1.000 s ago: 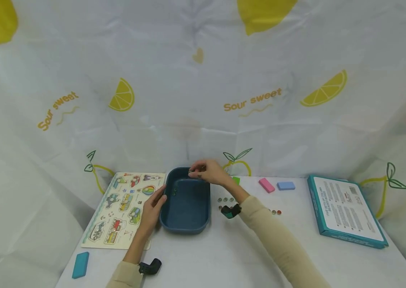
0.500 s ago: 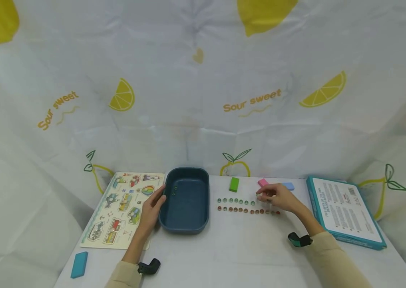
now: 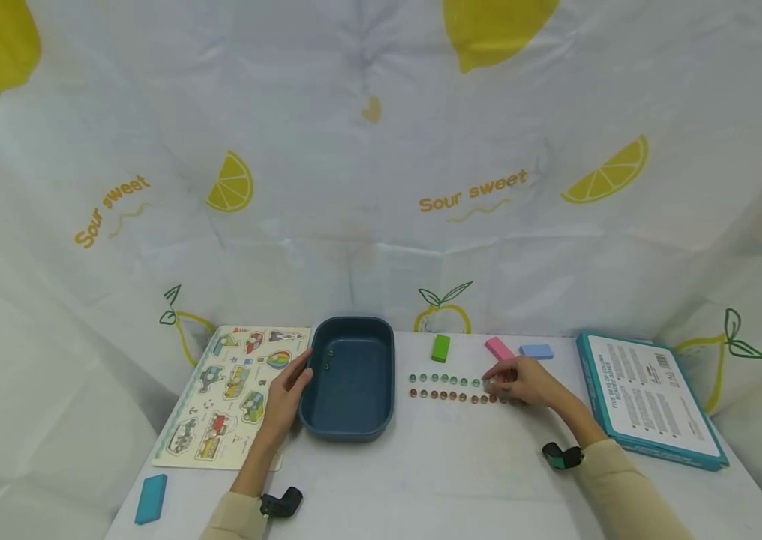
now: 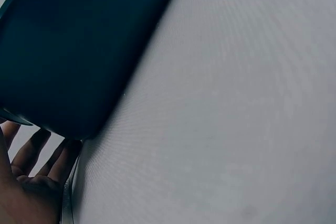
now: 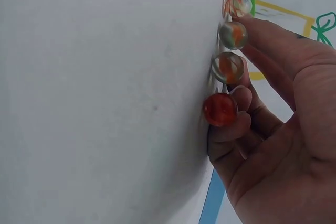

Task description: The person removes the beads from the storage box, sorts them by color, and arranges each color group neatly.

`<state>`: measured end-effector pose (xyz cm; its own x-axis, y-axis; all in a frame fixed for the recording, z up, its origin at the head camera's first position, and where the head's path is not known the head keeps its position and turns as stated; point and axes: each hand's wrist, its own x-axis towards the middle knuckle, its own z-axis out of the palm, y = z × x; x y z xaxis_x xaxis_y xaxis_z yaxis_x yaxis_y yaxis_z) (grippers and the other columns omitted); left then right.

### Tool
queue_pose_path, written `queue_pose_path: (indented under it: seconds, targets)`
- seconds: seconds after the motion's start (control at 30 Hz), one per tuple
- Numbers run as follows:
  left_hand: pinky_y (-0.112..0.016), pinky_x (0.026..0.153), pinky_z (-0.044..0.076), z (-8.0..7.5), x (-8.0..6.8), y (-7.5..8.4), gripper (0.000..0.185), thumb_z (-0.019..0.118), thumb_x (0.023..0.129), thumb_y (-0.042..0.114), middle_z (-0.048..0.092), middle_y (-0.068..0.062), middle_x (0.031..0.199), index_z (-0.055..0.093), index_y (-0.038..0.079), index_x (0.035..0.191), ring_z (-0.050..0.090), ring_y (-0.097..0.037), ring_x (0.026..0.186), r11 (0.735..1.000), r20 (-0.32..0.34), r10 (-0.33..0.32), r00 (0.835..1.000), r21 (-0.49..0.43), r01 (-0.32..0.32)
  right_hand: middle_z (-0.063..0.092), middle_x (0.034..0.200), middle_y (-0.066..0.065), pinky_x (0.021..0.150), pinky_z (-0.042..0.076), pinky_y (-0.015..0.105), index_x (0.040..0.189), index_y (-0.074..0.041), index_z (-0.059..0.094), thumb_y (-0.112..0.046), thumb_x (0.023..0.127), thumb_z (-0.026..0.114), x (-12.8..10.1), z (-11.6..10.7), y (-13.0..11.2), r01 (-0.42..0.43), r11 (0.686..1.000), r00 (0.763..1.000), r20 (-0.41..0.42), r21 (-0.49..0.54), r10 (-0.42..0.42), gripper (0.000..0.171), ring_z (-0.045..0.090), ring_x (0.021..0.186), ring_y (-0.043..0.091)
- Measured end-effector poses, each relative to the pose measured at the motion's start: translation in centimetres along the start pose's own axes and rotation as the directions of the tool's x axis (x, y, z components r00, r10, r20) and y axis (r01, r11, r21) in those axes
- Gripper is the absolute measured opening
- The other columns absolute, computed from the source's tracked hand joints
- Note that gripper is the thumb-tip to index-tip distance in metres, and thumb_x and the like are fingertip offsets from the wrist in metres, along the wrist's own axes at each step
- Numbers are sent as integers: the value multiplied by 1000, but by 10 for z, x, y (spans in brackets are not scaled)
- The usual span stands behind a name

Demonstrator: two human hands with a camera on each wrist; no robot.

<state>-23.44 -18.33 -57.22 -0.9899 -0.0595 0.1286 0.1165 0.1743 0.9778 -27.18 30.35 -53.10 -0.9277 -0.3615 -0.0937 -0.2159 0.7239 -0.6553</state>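
Observation:
My left hand (image 3: 283,397) rests along the left wall of a dark blue plastic tray (image 3: 357,401), its fingers at the rim. Two small greenish marbles (image 3: 326,367) lie inside the tray. In the left wrist view, fingers (image 4: 31,150) touch the tray's outer side. My right hand (image 3: 523,381) pinches a marble (image 3: 487,382) low over the table, at the right end of a row of pale green marbles (image 3: 444,378). Just in front runs a row of reddish marbles (image 3: 444,395). In the right wrist view, a red marble (image 5: 220,109) ends that row, and the pinched marble is hidden.
A picture puzzle board (image 3: 232,397) lies left of the tray, a teal block (image 3: 151,499) in front of it. Green (image 3: 440,348), pink (image 3: 499,349) and blue (image 3: 537,352) blocks lie behind the marbles. A flat teal box (image 3: 651,397) is at the right.
My right hand has moved right from over the tray's back corner to the end of the green row, then lowered slightly. The left hand stays at the tray.

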Motion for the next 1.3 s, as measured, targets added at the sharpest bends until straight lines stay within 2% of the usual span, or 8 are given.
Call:
queue_pose_path:
  seconds: [0.23, 0.4, 0.47, 0.63, 0.7, 0.83, 1.03, 1.3]
  targets:
    - [-1, 109, 41, -1, -1, 2, 46, 58, 110, 26, 51, -5, 165, 54, 20, 156, 45, -27, 156, 1000, 8, -13, 1000, 4, 13, 64, 86, 2, 57, 46, 21, 119, -5, 78, -25, 96, 79, 5, -8, -11, 30, 998, 999, -34, 53, -29, 30, 54, 74, 12]
    - [-1, 109, 40, -2, -2, 3, 46, 58, 110, 25, 51, -6, 165, 54, 19, 156, 45, -29, 156, 1000, 4, -8, 1000, 4, 8, 69, 97, 17, 63, 54, 29, 126, -2, 74, -27, 102, 73, 28, -11, -57, 112, 978, 993, -60, 174, -103, 35, 62, 79, 33]
    - [-2, 109, 40, -3, -2, 3, 46, 58, 110, 26, 51, -5, 165, 54, 19, 156, 48, -17, 154, 1000, 6, -12, 1000, 5, 12, 70, 102, 20, 66, 58, 33, 129, -3, 73, -26, 102, 72, 42, -7, -82, 152, 966, 988, -53, 211, -144, 35, 65, 83, 39]
    - [-2, 109, 40, -3, -1, 1, 46, 57, 111, 25, 50, -5, 165, 53, 19, 156, 47, -17, 154, 1000, 10, -16, 1000, 0, 16, 75, 106, 18, 71, 62, 35, 129, -5, 73, -26, 102, 72, 84, 20, -141, 235, 927, 972, -41, 293, -233, 34, 69, 88, 41]
    - [-2, 109, 41, -1, 0, 0, 46, 57, 110, 23, 50, -6, 165, 54, 19, 156, 45, -30, 156, 1000, 8, -14, 1000, -4, 14, 76, 108, 21, 74, 63, 40, 130, -6, 73, -26, 102, 72, 100, 35, -161, 230, 913, 971, -20, 336, -237, 34, 69, 92, 45]
    - [-3, 109, 42, 1, 0, -1, 45, 57, 110, 24, 52, -5, 164, 54, 20, 155, 46, -28, 155, 1000, 13, -24, 1000, -9, 24, 75, 116, 26, 84, 65, 51, 131, -4, 73, -24, 103, 71, 126, 67, -191, 193, 902, 975, 30, 385, -221, 35, 71, 102, 47]
    - [-2, 107, 43, 0, 0, 2, 47, 58, 110, 29, 51, -5, 164, 54, 20, 156, 47, -26, 154, 999, 26, -27, 999, -17, 28, 78, 107, 25, 74, 66, 34, 126, -1, 75, -15, 100, 73, 155, 113, -211, 145, 927, 982, 60, 347, -177, 29, 75, 88, 29]
    - [-2, 107, 42, -2, 1, 0, 47, 58, 110, 30, 51, -5, 165, 53, 22, 156, 47, -26, 154, 999, 26, -40, 999, -18, 40, 81, 87, 10, 57, 48, 16, 117, -5, 80, -8, 92, 81, 174, 152, -208, 85, 983, 996, -15, 165, -84, 25, 60, 61, 4]
